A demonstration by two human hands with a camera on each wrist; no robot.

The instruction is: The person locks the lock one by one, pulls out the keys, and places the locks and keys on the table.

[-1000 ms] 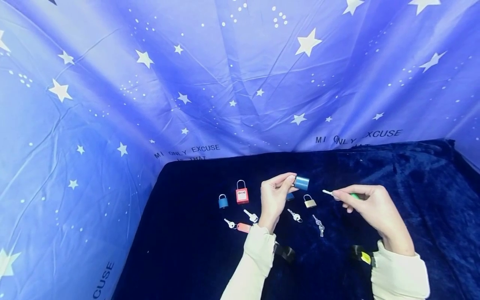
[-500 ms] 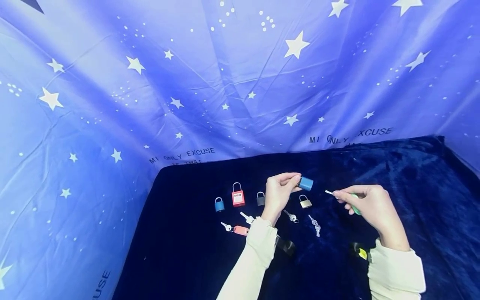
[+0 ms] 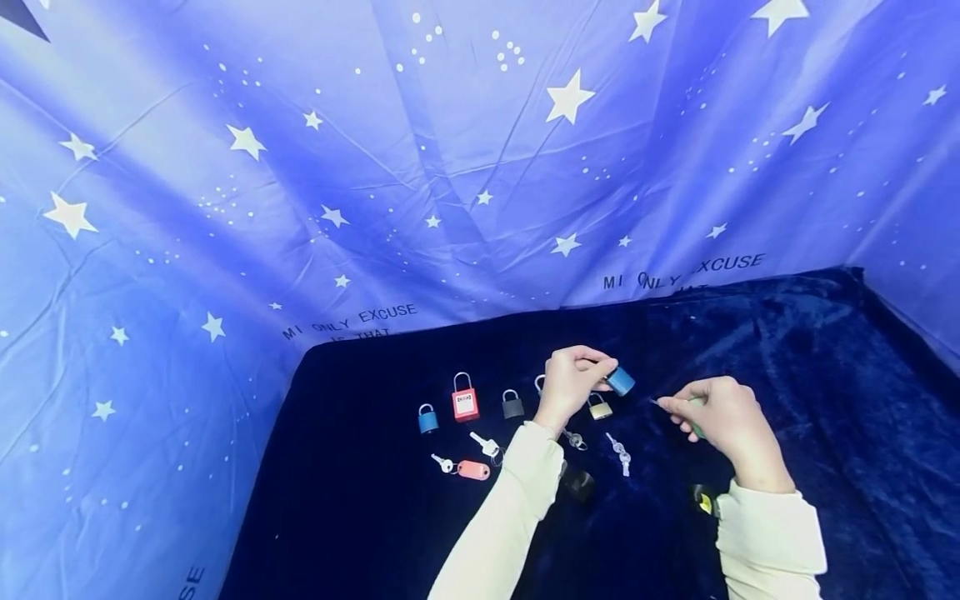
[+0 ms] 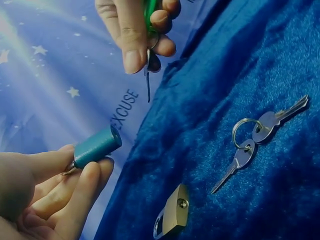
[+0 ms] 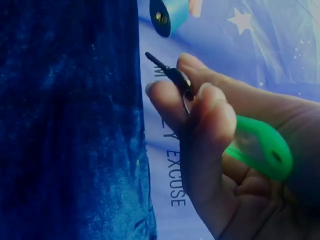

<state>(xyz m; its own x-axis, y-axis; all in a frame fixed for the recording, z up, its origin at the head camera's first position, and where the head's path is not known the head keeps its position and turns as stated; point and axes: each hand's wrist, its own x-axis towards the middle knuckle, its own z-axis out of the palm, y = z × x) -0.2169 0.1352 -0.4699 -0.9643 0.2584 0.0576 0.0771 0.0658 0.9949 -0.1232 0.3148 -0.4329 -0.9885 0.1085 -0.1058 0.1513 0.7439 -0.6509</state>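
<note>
My left hand [image 3: 573, 385] holds a blue padlock [image 4: 97, 146] by its shackle end, pinched between thumb and fingers above the cloth. The padlock's keyhole face points toward my right hand [image 3: 731, 423], as the right wrist view shows. Between its thumb and fingers, that hand pinches a small key [image 5: 172, 75] with the blade sticking out. A green key tag [image 5: 265, 147] hangs from the key's ring against the palm. A short gap separates the key tip from the padlock. Below the left hand stands a brass padlock [image 4: 175, 210], near two keys on a ring [image 4: 245, 150].
On the dark blue cloth [image 3: 360, 525] stand a small blue padlock [image 3: 427, 420], a red padlock [image 3: 465, 404] and a black padlock [image 3: 512, 406]. Nearer lie keys [image 3: 486, 445] and an orange key tag [image 3: 473, 470]. A starry curtain [image 3: 450, 167] rises behind.
The head view has swung a little to the right. My hands have come closer together, narrowing the gap between key and padlock. The padlock now tilts further downward.
</note>
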